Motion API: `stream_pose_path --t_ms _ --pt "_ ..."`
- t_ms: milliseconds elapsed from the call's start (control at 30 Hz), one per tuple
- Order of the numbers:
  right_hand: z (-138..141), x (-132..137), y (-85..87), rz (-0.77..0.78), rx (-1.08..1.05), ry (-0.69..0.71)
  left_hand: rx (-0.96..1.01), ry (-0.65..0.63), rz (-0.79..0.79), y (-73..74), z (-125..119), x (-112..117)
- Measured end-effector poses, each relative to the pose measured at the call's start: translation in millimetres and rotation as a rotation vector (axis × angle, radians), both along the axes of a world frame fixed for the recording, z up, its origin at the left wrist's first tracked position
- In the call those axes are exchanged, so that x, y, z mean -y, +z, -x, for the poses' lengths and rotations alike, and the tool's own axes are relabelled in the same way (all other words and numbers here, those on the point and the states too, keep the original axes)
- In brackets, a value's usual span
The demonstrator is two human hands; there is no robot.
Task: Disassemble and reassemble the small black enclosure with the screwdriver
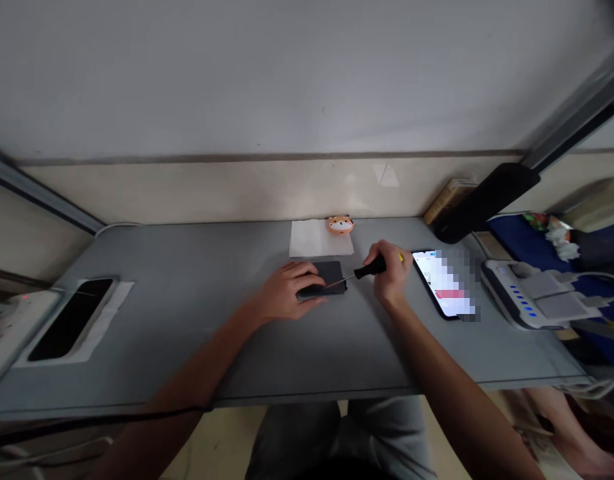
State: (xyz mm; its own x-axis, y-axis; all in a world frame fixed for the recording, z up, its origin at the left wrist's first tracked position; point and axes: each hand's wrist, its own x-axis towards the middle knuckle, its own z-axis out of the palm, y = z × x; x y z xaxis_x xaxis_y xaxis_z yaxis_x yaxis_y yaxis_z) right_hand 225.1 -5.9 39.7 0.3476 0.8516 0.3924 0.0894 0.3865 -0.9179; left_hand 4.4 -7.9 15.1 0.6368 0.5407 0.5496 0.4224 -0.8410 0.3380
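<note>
A dark grey, flat rectangular device [331, 271] lies on the desk in front of me. My left hand [289, 291] grips it from the left, fingers over its top and thumb along the near edge. In my right hand [391, 270] is a screwdriver [371, 269], its black handle inside the closed fingers. The thin metal shaft points left and reaches over the right part of the device. Whether the tip touches the surface I cannot tell.
Behind the device lie white paper [309, 238] and an orange animal-faced item [341, 225]. A lit phone [439, 283] is right of my right hand, near a power strip [507, 293] with chargers. A dark-screened phone [71, 320] lies left. A black cylinder [487, 200] leans at the back right.
</note>
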Motion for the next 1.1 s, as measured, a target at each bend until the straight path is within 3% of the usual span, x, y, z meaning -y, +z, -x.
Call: stream_pose_path --t_ms 167,333,433,567,767,933,1100 --pt "-1.9 -3.9 -1.2 0.062 -0.084 -0.037 0.023 0.031 -0.057 -9.4 -7.9 0.3" --pt "-1.7 -7.9 -2.8 0.098 -0.167 -0.064 0.080 0.048 -0.014 -10.9 -2.7 -6.9" --pt "-2.9 -14.3 -5.4 0.154 -0.247 -0.117 0.123 0.147 0.068 -10.3 6.6 -21.9" --pt "-3.8 -22.6 -9.5 0.260 -0.296 -0.167 0.062 0.337 0.318 -9.7 15.8 -54.3" --pt "-5.9 -24.5 -12.8 0.289 -0.239 -0.192 0.012 0.386 0.341 -10.4 15.4 -86.1" --pt "-12.7 -24.3 -9.1 0.299 -0.233 -0.243 -0.001 0.369 0.357 -0.6 26.5 -80.7" --pt "-21.6 -27.9 -6.9 0.281 -0.273 -0.329 0.000 0.367 0.415 6.1 24.9 -44.7"
